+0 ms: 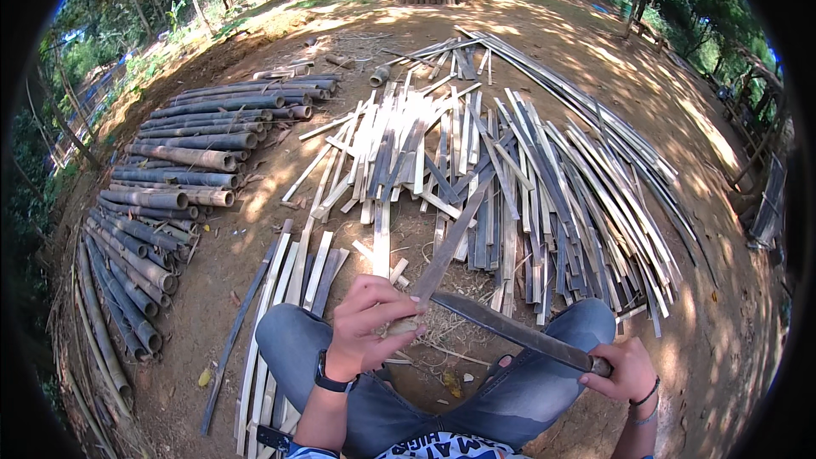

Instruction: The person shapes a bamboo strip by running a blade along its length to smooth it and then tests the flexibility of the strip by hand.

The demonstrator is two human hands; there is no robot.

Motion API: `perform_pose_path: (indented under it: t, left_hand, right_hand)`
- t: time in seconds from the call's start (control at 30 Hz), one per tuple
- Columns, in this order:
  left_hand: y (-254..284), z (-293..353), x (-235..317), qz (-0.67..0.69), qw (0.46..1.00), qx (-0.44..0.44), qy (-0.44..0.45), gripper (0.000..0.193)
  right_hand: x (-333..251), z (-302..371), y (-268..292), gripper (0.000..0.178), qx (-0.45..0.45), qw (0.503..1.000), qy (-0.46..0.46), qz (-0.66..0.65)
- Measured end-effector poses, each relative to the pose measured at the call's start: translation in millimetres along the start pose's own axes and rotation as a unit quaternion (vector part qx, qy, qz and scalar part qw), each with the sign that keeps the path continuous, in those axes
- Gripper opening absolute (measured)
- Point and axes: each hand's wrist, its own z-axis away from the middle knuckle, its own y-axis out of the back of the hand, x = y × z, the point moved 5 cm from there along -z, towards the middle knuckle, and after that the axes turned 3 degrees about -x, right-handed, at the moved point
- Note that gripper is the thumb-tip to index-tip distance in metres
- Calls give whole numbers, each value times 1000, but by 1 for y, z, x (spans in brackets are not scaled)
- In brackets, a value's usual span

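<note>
My left hand (371, 323) is closed around the near end of a bamboo strip (452, 245) that slants up and away to the right, over the split bamboo on the ground. In my right hand (631, 371) is the handle of a machete (527, 338), held above my right knee. Its long dark blade points left, and the tip lies close to the strip just beyond my left fingers. Whether the blade touches the strip I cannot tell. Below my hands are my bent knees in jeans.
A wide pile of split bamboo strips (586, 212) spreads ahead and to the right. More strips (270, 306) lie beside my left knee. Uncut bamboo poles (200, 159) are stacked on the left. Shavings (459, 297) litter the brown dirt, with trees beyond.
</note>
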Motion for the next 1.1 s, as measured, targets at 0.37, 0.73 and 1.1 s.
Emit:
perform_pose_path:
  t: [0.37, 0.73, 1.1]
  left_hand:
    - [-1, 4, 19, -126, 989, 20, -72, 35]
    - [-4, 18, 15, -99, 983, 127, -90, 40]
    - [0, 16, 22, -219, 952, 94, -193, 39]
  right_hand:
    - [-6, -5, 9, 38, -27, 1000, -2, 8]
    - [-15, -1, 9, 39, -71, 997, -4, -1]
    - [-14, 3, 8, 36, -55, 998, 14, -18]
